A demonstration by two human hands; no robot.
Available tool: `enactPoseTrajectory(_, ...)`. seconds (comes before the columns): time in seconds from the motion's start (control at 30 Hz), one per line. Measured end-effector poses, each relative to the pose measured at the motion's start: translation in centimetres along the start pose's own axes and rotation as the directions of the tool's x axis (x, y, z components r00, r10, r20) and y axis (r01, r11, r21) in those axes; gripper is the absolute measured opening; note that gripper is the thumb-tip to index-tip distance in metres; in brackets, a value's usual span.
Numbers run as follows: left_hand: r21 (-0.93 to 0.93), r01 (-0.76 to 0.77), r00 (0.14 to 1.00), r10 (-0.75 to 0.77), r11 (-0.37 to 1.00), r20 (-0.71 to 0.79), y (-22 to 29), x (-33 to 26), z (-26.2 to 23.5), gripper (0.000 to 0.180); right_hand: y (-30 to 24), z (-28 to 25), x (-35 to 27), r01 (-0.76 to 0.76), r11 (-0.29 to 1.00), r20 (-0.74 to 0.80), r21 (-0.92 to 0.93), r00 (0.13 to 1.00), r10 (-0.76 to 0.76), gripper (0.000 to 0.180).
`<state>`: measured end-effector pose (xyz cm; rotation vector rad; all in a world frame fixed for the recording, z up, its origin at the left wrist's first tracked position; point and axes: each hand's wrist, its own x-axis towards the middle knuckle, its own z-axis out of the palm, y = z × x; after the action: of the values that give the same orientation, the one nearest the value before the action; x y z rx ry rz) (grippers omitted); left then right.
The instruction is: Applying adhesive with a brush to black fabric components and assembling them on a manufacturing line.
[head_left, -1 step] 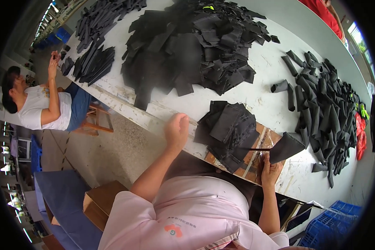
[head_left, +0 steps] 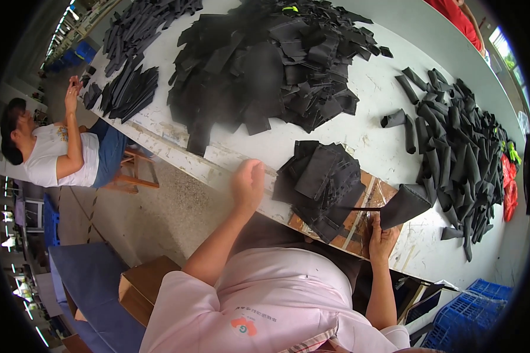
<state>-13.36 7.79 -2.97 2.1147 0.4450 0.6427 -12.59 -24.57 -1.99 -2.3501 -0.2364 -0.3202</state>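
Note:
My right hand is closed on the lower edge of a black fabric sleeve, which flares out above the fingers. A thin dark rod or strip reaches from beside that sleeve leftward to the stack; where it ends I cannot tell. Left of it, a stack of flat black fabric pieces lies partly over a brown board with clear tape at the table edge. My left hand is raised near the table's front edge, left of the stack. Its fingers are curled in and slightly blurred; anything inside them is hidden.
A large heap of flat black pieces covers the table's far middle. Rolled black sleeves pile up at right, beside a red plastic bag. Another person sits at far left. Blue crates stand lower right, a cardboard box lower left.
The whole view has shifted very slightly. Both hands and the black sleeve keep the same places.

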Motion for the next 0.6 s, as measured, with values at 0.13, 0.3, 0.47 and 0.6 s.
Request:
enactPoseTrajectory(0.13, -0.034, -0.112, 0.992, 0.110, 0.993, -0.064, 0.0, 0.2, 0.5, 0.013, -1.5, -0.5, 0.4, 0.073, 0.997, -0.041, -0.034, 0.996, -0.074, 0.028)
enactPoseTrajectory(0.3, -0.055, -0.062, 0.998, 0.060, 0.997, -0.026, 0.1, -0.1, 0.5, 0.011, -0.6, -0.5, -0.1, -0.012, 1.000, 0.010, 0.029, 1.000, 0.011, 0.027)
enactPoseTrajectory(0.47, -0.087, -0.043, 0.999, 0.043, 0.995, -0.005, 0.1, -0.2, 0.2, 0.010, -0.2, -0.3, -0.4, -0.026, 0.999, -0.006, 0.027, 1.000, 0.027, 0.027)
enactPoseTrajectory(0.6, -0.089, 0.028, 0.999, -0.026, 0.996, 0.021, -0.3, -0.3, 0.3, 0.012, -0.3, -0.4, -0.3, -0.017, 1.000, -0.015, -0.007, 1.000, 0.017, 0.030)
